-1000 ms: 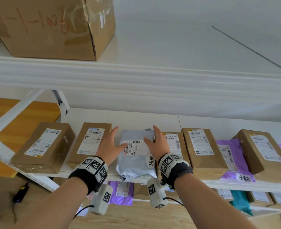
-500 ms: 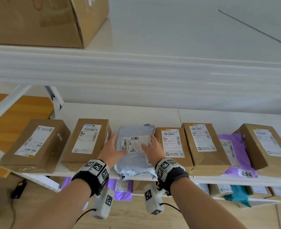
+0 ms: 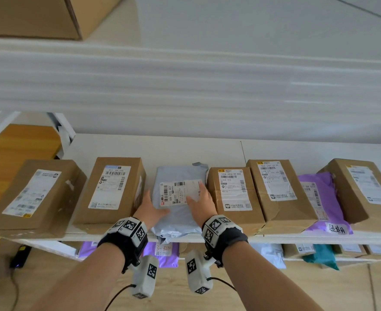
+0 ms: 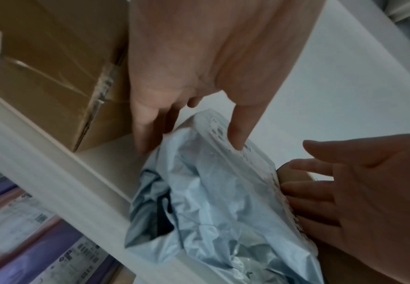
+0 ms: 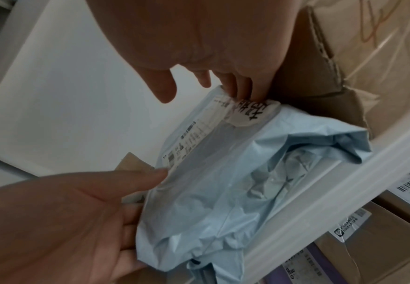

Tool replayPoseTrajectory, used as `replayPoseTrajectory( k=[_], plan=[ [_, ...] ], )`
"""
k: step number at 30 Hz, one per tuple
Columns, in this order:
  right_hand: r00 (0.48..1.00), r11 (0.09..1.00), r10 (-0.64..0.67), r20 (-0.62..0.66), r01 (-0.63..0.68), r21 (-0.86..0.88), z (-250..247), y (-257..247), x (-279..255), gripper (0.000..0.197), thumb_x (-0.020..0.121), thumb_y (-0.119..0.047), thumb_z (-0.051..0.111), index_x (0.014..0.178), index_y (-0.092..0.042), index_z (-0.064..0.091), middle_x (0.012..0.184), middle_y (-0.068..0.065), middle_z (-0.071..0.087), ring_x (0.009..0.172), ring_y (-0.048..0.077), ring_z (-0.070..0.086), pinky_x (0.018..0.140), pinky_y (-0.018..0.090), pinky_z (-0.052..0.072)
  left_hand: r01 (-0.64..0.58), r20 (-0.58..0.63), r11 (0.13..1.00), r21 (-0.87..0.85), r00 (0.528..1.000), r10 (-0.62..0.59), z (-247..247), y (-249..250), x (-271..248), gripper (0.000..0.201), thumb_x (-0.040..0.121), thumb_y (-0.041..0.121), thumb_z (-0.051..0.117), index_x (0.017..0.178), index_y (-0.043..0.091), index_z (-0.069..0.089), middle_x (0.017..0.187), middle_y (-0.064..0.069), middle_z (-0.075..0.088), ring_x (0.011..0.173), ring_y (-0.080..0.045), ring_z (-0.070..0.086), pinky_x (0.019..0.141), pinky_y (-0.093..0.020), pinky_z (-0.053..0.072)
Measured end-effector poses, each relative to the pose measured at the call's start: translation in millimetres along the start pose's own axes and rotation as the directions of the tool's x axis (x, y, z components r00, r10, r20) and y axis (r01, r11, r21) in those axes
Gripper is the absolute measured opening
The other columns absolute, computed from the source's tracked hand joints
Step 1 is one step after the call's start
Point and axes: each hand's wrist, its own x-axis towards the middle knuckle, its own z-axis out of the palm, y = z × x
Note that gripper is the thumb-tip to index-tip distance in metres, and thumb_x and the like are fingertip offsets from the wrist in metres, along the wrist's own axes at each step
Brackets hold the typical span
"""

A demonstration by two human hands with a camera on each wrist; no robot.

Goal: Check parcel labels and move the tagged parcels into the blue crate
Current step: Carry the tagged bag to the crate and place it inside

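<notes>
A grey-blue plastic mailer parcel point(image 3: 176, 221) point(image 4: 211, 201) point(image 5: 211, 182) lies on the white shelf point(image 3: 185, 149), wedged between brown boxes. It carries a shipping label point(image 3: 180, 193) and a white handwritten tag point(image 5: 252, 111) at its right edge. My left hand point(image 3: 150, 209) point(image 4: 192, 138) point(image 5: 89, 201) holds the parcel's left edge, thumb on top and fingers down the side. My right hand point(image 3: 202, 203) point(image 5: 199, 90) point(image 4: 357, 182) rests its straight fingers against the right edge by the tag, thumb spread over the label. No blue crate is in view.
Brown boxes point(image 3: 112, 187) point(image 3: 234, 194) flank the parcel closely, and others point(image 3: 32, 196) point(image 3: 277, 187) point(image 3: 364, 189) stand further along the row. A purple mailer point(image 3: 319, 198) bears a handwritten tag. The upper shelf's edge point(image 3: 185, 75) hangs overhead. More parcels lie on the shelf below point(image 3: 319, 254).
Both hands have slid back along the grey-blue parcel toward its near end and closed in on its sides. The head view has tilted down.
</notes>
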Motion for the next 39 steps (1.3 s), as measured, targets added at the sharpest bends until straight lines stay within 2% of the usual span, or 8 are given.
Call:
replayPoseTrajectory(
  k=[6, 12, 17, 24, 28, 31, 35, 39],
  plan=[
    [1.0, 0.992, 0.023, 0.005, -0.023, 0.128, 1, 2, 0, 0.064, 0.095, -0.022, 0.052, 0.15, -0.018, 0.021, 0.149, 0.005, 0.039, 0.135, 0.025, 0.04, 0.112, 0.041, 0.033, 0.011, 0.055, 0.996, 0.089, 0.998, -0.016, 8, -2, 3, 0.038, 0.085, 0.007, 0.068, 0.12, 0.005, 0.051, 0.121, -0.01, 0.062, 0.106, -0.025, 0.06, 0.096, -0.036, 0.049],
    [0.999, 0.961, 0.045, 0.022, -0.049, 0.271, 1, 3, 2, 0.058, 0.095, -0.016, 0.052, 0.148, -0.015, 0.028, 0.142, 0.003, 0.043, 0.133, 0.023, 0.042, 0.109, 0.034, 0.037, 0.009, 0.073, 1.0, 0.027, 0.997, -0.011, 6, 0, 0, 0.02, 0.087, 0.003, 0.064, 0.101, 0.015, 0.055, 0.115, -0.011, 0.062, 0.108, -0.028, 0.059, 0.095, -0.036, 0.047],
    [0.998, 0.944, 0.038, 0.042, -0.05, 0.325, 0, 0, 0, 0.052, 0.096, -0.013, 0.048, 0.145, -0.012, 0.031, 0.139, 0.007, 0.047, 0.126, 0.023, 0.047, 0.102, 0.031, 0.041, 0.027, 0.06, 0.999, -0.025, 0.998, -0.026, 3, -2, 2, 0.041, 0.085, 0.008, 0.069, 0.123, 0.003, 0.054, 0.119, -0.012, 0.065, 0.106, -0.026, 0.062, 0.092, -0.035, 0.049],
    [1.0, 0.92, -0.005, 0.013, -0.001, 0.392, -13, -15, -13, 0.054, 0.098, -0.013, 0.046, 0.148, -0.012, 0.027, 0.145, 0.006, 0.042, 0.133, 0.022, 0.041, 0.109, 0.035, 0.035, -0.041, 0.026, 0.99, -0.135, 0.999, 0.045, -7, 14, -13, 0.043, 0.084, 0.001, 0.068, 0.124, 0.004, 0.052, 0.122, -0.013, 0.063, 0.107, -0.026, 0.061, 0.093, -0.037, 0.05],
    [0.999, 0.905, -0.051, -0.016, 0.053, 0.422, -29, -29, -21, 0.048, 0.1, -0.014, 0.043, 0.147, -0.012, 0.029, 0.143, 0.002, 0.042, 0.135, 0.023, 0.04, 0.108, 0.033, 0.034, -0.085, 0.002, 0.957, -0.278, 0.996, 0.089, -17, 27, -28, 0.058, 0.082, 0.0, 0.068, 0.133, 0.008, 0.04, 0.125, -0.009, 0.057, 0.105, -0.024, 0.057, 0.095, -0.04, 0.048],
    [0.997, 0.876, -0.071, -0.03, 0.076, 0.476, -43, -40, -30, 0.049, 0.101, -0.015, 0.043, 0.147, -0.012, 0.029, 0.144, 0.004, 0.043, 0.131, 0.022, 0.043, 0.104, 0.032, 0.035, -0.119, -0.001, 0.944, -0.309, 0.992, 0.125, -27, 35, -37, 0.078, 0.079, 0.004, 0.071, 0.143, 0.009, 0.028, 0.134, -0.012, 0.052, 0.113, -0.029, 0.055, 0.102, -0.051, 0.045],
    [0.99, 0.872, -0.132, -0.059, 0.144, 0.469, -64, -57, -49, 0.048, 0.102, -0.021, 0.042, 0.148, -0.015, 0.026, 0.144, 0.001, 0.042, 0.129, 0.018, 0.041, 0.096, 0.026, 0.031, -0.128, 0.029, 0.933, -0.337, 0.989, 0.146, -39, 43, -51, 0.082, 0.075, 0.011, 0.074, 0.142, 0.018, 0.028, 0.128, -0.01, 0.056, 0.114, -0.034, 0.056, 0.094, -0.06, 0.047],
    [0.983, 0.884, -0.17, -0.069, 0.183, 0.43, -76, -69, -65, 0.043, 0.103, -0.024, 0.039, 0.145, -0.016, 0.032, 0.134, 0.001, 0.05, 0.109, 0.011, 0.047, 0.091, 0.027, 0.038, -0.134, 0.06, 0.925, -0.356, 0.984, 0.166, -48, 55, -65, 0.082, 0.074, 0.012, 0.076, 0.141, 0.022, 0.029, 0.123, -0.006, 0.059, 0.109, -0.034, 0.059, 0.09, -0.063, 0.048]
  ],
)
